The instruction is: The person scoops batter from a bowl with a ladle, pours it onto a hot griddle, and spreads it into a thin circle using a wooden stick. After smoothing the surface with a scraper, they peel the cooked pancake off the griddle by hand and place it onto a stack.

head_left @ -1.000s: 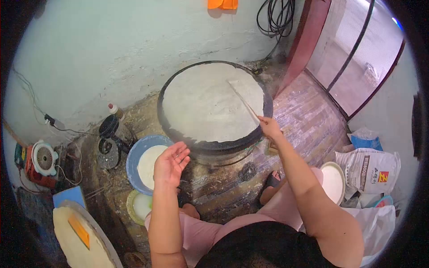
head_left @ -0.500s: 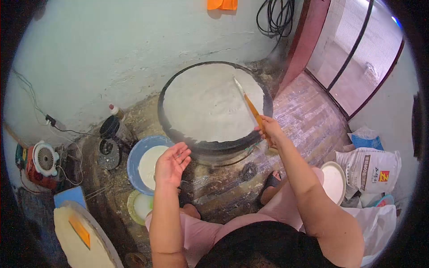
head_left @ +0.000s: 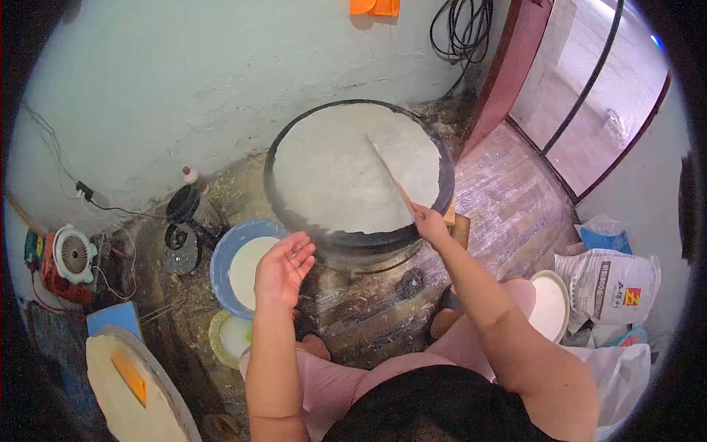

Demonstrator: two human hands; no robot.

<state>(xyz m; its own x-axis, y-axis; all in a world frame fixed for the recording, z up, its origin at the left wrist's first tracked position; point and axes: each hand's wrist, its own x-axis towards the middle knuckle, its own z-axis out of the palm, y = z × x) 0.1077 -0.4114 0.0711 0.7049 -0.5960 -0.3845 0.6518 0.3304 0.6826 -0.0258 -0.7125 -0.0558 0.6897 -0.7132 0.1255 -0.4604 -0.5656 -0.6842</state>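
Note:
A broad round griddle [head_left: 390, 240] with a dark rim carries a thin, pale sheet of batter [head_left: 328, 173] over most of its top. My right hand [head_left: 430, 223] is closed around the near end of a long wooden spreader [head_left: 389, 174]. The spreader's whitish far end lies over the middle of the batter, edge-on to me. Beside the griddle's near left side, my left hand [head_left: 286, 267] is held up with fingers apart and nothing in it. Below that hand stands a blue basin [head_left: 223, 254] of creamy white batter, partly hidden by it.
A yellowish bowl [head_left: 219, 346] is by my left leg. Lower left, a stack of pale round sheets [head_left: 118, 368] bears an orange piece. On the right are a pan of white contents [head_left: 549, 303] and a printed sack [head_left: 618, 283]. Cables and an orange device [head_left: 62, 272] lie left.
My right hand has moved a little left, and the spreader has swung left across the batter and turned from its flat face to its edge. My left hand has stayed nearly still.

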